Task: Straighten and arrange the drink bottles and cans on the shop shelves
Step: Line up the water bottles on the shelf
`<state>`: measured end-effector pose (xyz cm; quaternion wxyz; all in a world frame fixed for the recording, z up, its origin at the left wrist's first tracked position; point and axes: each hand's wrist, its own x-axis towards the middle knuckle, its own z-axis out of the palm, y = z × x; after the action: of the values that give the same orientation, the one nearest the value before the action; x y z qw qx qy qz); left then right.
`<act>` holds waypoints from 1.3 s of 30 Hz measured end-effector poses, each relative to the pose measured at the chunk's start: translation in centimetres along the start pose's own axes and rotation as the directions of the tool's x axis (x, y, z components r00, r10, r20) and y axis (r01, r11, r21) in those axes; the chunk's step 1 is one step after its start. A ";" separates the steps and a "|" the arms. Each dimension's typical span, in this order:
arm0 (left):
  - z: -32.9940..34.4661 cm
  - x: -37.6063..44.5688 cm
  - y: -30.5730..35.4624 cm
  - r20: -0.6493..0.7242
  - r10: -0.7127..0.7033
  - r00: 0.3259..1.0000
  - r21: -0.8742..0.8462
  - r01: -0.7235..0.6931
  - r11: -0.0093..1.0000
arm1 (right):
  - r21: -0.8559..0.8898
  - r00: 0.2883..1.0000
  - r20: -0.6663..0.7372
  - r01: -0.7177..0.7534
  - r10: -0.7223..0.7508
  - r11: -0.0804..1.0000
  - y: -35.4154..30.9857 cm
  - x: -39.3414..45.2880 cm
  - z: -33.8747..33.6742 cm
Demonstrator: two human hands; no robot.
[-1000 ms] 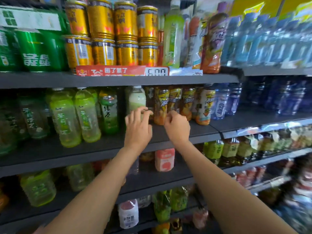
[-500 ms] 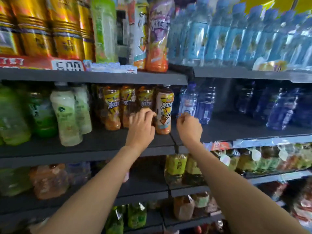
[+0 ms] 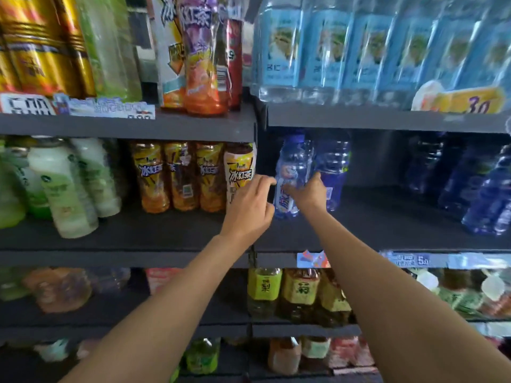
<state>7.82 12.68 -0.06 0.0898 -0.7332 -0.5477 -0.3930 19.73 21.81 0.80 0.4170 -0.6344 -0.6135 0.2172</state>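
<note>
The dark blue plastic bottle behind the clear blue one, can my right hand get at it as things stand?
Probably yes. The right hand is already at the dark blue plastic bottle, nothing between them; the clear blue bottle stands just left, and the black shelf to its right is bare.

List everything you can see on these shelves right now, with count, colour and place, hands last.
Gold cans: several, gold, top shelf far left.
Tall iced tea bottles: about three, orange and purple labels, top shelf centre.
Water bottles: a row, light blue labels, top shelf right.
Milky green bottles: several, pale green, middle shelf left.
Iced tea bottles: four, amber with yellow labels, middle shelf centre.
Blue drink bottles: two, middle shelf, at the hands; more dark blue at far right.
Yellow-label tea bottles: about three, lower shelf centre.
Left hand: fingers loosely curled, reaching beside the rightmost iced tea bottle.
Right hand: on a blue bottle; grip unclear.
</note>
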 end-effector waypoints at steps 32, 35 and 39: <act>8.5 5.6 4.0 -0.175 -0.083 0.981 -0.068 0.072 0.995 | 0.055 0.999 0.032 -0.015 0.013 0.998 5.2 9.2 -5.0; 9.5 5.8 5.5 -0.180 -0.135 0.974 -0.077 0.123 0.989 | 0.135 0.998 0.032 0.044 -0.048 0.990 6.1 9.8 -5.3; 10.9 6.0 8.0 -0.176 -0.214 0.961 -0.062 0.206 0.977 | 0.144 0.994 0.025 0.099 -0.104 0.984 7.7 9.3 -7.4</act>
<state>20.59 20.15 -0.93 0.0814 -0.6337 -0.6034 -0.4772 31.59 29.59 1.07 0.4620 -0.5671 -0.6347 0.2493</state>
